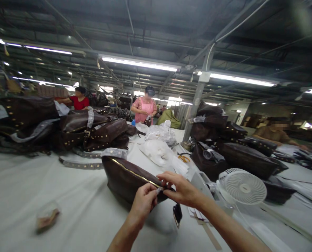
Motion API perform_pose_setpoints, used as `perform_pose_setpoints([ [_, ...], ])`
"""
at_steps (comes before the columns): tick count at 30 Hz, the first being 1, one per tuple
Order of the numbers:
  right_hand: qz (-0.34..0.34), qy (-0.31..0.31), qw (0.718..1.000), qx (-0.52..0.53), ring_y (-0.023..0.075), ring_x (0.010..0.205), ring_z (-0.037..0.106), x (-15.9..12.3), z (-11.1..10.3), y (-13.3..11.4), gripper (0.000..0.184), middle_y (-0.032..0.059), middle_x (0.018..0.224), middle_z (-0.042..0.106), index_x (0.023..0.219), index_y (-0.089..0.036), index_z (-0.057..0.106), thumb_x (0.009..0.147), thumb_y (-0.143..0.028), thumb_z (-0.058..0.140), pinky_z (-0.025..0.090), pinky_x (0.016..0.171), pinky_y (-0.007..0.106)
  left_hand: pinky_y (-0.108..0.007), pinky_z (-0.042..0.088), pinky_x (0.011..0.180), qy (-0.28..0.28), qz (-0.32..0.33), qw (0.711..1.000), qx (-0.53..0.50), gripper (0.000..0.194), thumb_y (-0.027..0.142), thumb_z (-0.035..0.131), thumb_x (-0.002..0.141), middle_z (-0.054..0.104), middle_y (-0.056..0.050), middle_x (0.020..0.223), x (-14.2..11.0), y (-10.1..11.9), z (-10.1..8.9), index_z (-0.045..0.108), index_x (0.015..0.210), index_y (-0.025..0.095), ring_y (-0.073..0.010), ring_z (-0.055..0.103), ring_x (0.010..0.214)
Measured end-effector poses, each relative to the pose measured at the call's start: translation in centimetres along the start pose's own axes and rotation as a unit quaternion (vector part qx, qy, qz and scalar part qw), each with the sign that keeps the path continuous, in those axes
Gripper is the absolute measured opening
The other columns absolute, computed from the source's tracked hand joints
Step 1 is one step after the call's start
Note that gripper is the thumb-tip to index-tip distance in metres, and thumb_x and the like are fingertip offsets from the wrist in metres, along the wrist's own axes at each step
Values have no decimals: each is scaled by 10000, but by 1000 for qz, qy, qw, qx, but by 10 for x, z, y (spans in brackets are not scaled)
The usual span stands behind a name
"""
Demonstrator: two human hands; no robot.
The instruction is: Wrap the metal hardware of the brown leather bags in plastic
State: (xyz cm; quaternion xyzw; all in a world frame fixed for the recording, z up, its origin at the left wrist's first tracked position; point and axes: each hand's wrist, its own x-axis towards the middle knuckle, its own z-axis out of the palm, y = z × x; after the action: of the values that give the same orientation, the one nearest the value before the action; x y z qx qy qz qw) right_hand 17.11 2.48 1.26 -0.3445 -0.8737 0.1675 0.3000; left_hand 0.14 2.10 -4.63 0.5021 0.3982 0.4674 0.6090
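Note:
A dark brown leather handbag (127, 178) lies on the table before me, its gold zipper (133, 171) running along the top. At the zipper's right end, my left hand (144, 200) pinches a small zipper pull (159, 190) that looks wrapped in clear plastic. My right hand (182, 189) grips the same end of the handbag from the right, thumb and fingers bent around it. What lies under its fingertips is partly hidden. A black tag with a gold edge (177, 214) hangs just below that hand.
Brown bags (106, 134) are heaped at the left, more bags (245, 157) at the right. White plastic wrapping (158, 150) and orange-handled scissors (183, 159) lie ahead. A white fan (242, 187) stands right of my arm. A person in pink (144, 106) works across the table.

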Motion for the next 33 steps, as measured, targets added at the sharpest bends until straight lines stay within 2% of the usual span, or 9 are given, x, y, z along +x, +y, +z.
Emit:
perform_pose_setpoints([
  [2, 7, 5, 1000, 4, 139, 781, 618, -2, 0, 1, 437, 41, 913, 644, 1064, -186, 652, 687, -1, 529, 523, 684, 235, -201, 177, 388, 2, 16, 1000, 19, 227, 395, 584, 633, 444, 69, 414, -2, 1, 0, 485, 602, 193, -49, 273, 351],
  [8, 6, 2, 1000, -18, 138, 755, 610, 0, 1, -1, 138, 39, 882, 650, 818, -190, 692, 771, -90, 610, 500, 683, 237, -211, 287, 471, 22, 99, 989, 112, 167, 312, 504, 739, 469, 51, 498, -10, 5, 0, 533, 635, 185, -90, 386, 471],
  [11, 0, 17, 1000, -22, 140, 749, 602, 1, 4, -2, 128, 29, 797, 643, 764, -181, 670, 838, -123, 583, 474, 690, 237, -217, 309, 490, 25, 101, 986, 128, 176, 306, 497, 758, 470, 51, 498, -12, 3, 0, 528, 628, 191, -100, 400, 484],
  [15, 13, 35, 998, -40, 131, 705, 579, 3, 5, -2, 100, 5, 731, 621, 741, -173, 650, 812, -118, 608, 441, 666, 228, -220, 329, 516, 37, 111, 981, 157, 172, 287, 477, 781, 476, 52, 508, -15, 3, 1, 527, 642, 198, -108, 421, 494],
  [17, 47, 36, 998, -35, 124, 686, 570, 6, 5, -1, 106, -5, 705, 621, 720, -171, 653, 785, -100, 610, 428, 648, 218, -220, 349, 542, 48, 128, 975, 177, 149, 272, 464, 792, 521, 44, 548, -17, 6, 3, 554, 698, 201, -115, 459, 519],
  [21, 177, 8, 984, 16, 107, 576, 545, 16, 3, 0, 104, -25, 608, 616, 700, -157, 661, 752, -91, 600, 396, 536, 195, -227, 396, 640, 52, 154, 962, 220, 179, 252, 452, 799, 643, 4, 701, -20, 12, 5, 622, 778, 200, -147, 567, 660],
  [23, 195, -4, 981, 26, 105, 557, 541, 20, 1, -2, 108, -26, 597, 613, 690, -153, 659, 743, -81, 599, 393, 524, 195, -234, 397, 650, 51, 149, 959, 236, 197, 255, 456, 794, 653, -3, 712, -18, 13, 4, 642, 766, 195, -156, 574, 681],
  [29, -1, 22, 997, -70, 126, 728, 609, 7, 3, -9, 127, 17, 792, 653, 735, -175, 658, 806, -84, 606, 455, 679, 215, -233, 367, 572, 59, 115, 976, 173, 196, 317, 527, 746, 577, 2, 624, -5, 7, 0, 633, 683, 165, -141, 492, 607],
  [33, -48, 61, 989, -123, 141, 780, 633, -14, 18, -3, 198, 50, 880, 669, 766, -184, 658, 901, -150, 517, 487, 706, 229, -208, 300, 495, 42, 81, 993, 72, 208, 352, 582, 711, 480, 43, 538, 0, 2, 1, 625, 674, 152, -98, 380, 521],
])
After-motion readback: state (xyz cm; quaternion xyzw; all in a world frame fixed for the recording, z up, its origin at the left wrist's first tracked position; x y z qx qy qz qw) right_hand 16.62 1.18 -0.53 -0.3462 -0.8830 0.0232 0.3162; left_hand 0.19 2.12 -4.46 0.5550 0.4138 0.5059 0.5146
